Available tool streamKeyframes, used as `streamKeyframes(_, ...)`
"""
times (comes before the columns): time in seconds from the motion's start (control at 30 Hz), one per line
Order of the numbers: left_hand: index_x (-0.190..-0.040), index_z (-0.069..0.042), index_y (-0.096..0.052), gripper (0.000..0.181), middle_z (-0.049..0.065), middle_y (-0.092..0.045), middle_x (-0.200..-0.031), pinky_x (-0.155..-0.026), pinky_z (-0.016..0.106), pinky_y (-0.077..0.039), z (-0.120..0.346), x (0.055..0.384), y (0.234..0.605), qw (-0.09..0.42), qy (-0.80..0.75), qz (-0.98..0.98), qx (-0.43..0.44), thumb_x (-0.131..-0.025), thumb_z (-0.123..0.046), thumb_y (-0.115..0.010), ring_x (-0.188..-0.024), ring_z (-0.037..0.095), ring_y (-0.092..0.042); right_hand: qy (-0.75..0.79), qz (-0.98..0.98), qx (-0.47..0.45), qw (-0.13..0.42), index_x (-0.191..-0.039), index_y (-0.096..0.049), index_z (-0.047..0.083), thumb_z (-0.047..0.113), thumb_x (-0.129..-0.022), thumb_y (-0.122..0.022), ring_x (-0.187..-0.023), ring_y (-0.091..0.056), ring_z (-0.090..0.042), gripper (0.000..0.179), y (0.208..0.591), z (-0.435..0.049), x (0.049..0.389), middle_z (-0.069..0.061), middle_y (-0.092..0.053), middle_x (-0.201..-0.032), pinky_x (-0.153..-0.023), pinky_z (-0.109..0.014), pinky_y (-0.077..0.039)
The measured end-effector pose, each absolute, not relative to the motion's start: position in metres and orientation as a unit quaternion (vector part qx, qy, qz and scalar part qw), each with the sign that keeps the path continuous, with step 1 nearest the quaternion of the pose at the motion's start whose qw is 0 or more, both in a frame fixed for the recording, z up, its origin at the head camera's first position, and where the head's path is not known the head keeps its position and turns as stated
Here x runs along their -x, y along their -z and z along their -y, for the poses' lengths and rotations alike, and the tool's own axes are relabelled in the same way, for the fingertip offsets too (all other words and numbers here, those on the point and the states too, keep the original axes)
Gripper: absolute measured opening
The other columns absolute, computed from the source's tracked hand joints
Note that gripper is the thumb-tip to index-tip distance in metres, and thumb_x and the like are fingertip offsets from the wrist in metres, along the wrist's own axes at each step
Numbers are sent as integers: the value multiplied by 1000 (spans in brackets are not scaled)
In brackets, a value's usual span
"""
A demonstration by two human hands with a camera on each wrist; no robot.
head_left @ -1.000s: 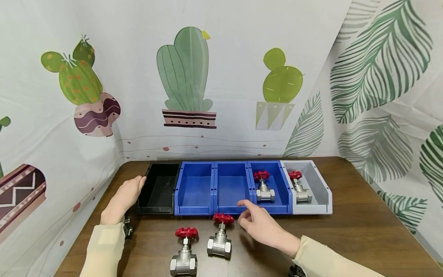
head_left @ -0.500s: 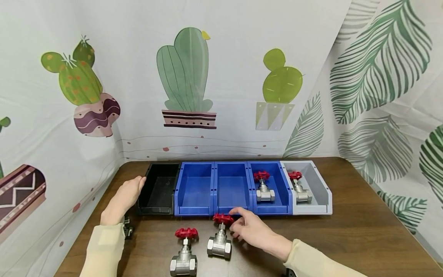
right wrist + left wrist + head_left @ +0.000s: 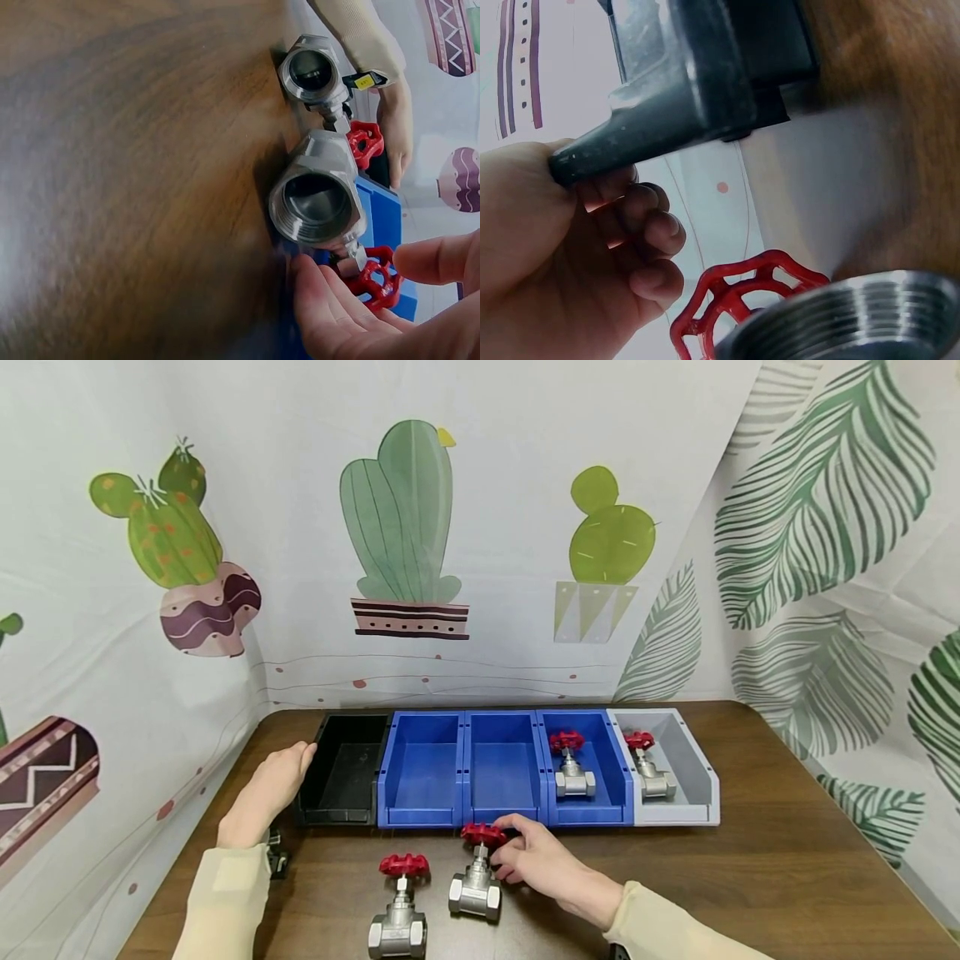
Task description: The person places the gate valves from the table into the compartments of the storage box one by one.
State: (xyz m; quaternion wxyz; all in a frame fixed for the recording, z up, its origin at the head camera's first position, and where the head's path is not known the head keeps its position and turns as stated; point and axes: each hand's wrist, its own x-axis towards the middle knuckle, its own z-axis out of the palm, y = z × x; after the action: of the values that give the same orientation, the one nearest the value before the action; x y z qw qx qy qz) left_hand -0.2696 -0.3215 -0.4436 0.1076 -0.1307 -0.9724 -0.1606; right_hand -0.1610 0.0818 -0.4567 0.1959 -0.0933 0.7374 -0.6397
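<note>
Right hand (image 3: 540, 862) pinching valve handwheel (image 3: 483, 835), left hand (image 3: 272, 785) relaxed against black bin (image 3: 341, 768)

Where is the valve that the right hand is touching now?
In the head view the valve stands on the table, in front of the middle blue bin, between the right hand and a second loose valve.
</note>
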Motion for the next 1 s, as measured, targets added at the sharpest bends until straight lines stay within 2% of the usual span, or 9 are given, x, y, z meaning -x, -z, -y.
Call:
streamKeyframes(0.33, -80, -6, -46, 33, 4, -41, -64, -60, 47, -42, 321, 269, 443, 98, 165, 974, 119, -108, -20, -37, -62, 28, -51, 688, -694, 58, 205, -131, -42, -12, -2, -82, -58, -75, -65, -25, 52, 462, -71, 161, -14, -64, -87, -75, -42, -55)
streamKeyframes(0.6, -80, -5, -46, 30, 4, -42, -64, -59, 47, -43, 322, 270, 443, 100, 158, 974, 127, -107, -16, -39, -61, 29, -52, 731, -645, 41, 217, -131, -40, -10, -3, -82, -55, -77, -61, -19, 52, 467, -66, 161, -11, -63, -90, -77, -38, -52)
streamKeyframes(1.0, -80, -5, -45, 32, 4, -40, -64, -59, 45, -42, 322, 271, 445, 96, 163, 974, 124, -108, -18, -38, -58, 26, -48, 736, -651, 31, 185, -127, -45, -9, -11, -72, -61, -77, -59, -17, 58, 473, -61, 160, -13, -63, -91, -72, -32, -50)
